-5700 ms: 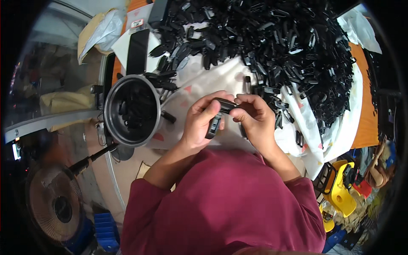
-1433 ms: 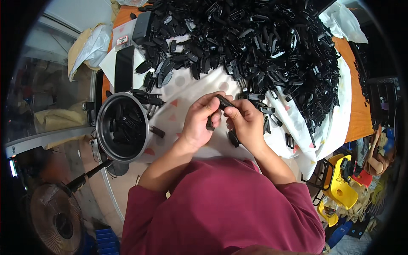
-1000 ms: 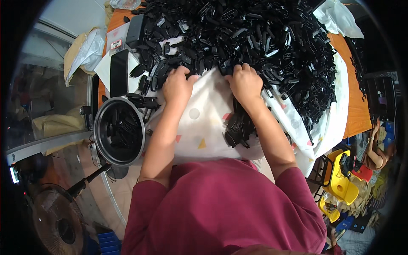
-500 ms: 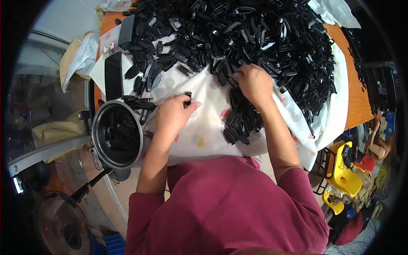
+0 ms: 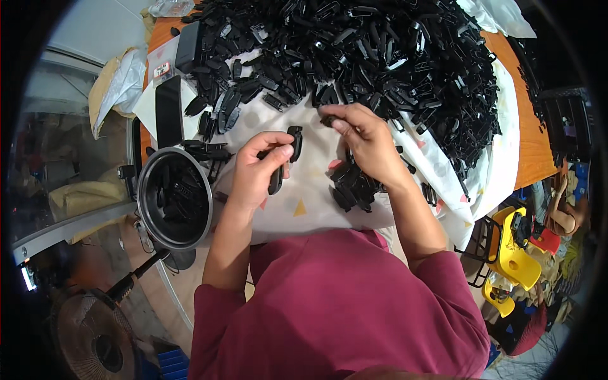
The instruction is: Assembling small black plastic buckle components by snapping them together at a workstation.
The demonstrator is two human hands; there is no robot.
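Note:
My left hand (image 5: 258, 166) is closed over the pale patterned cloth (image 5: 310, 196). Between its thumb and fingers stands a slim black plastic part (image 5: 296, 144), and a second dark part (image 5: 276, 181) shows under the palm. To the right, my right hand (image 5: 370, 142) pinches a small black plastic piece (image 5: 328, 120) between thumb and fingertips, partly hidden by them. A big heap of similar black parts (image 5: 380, 57) covers the far side of the table. Below my right hand lies a smaller pile of black parts (image 5: 354, 187).
A metal-rimmed round pot (image 5: 142, 196) with black parts in it stands at the left. Behind it lie a dark phone (image 5: 168, 114) and a dark box (image 5: 189, 47). A fan (image 5: 95, 335) stands lower left; yellow chairs (image 5: 516, 253) and people are at the right.
My left hand has lifted and now grips black parts upright. My right hand has drawn back from the heap's edge toward the left, with a small black piece in its fingertips.

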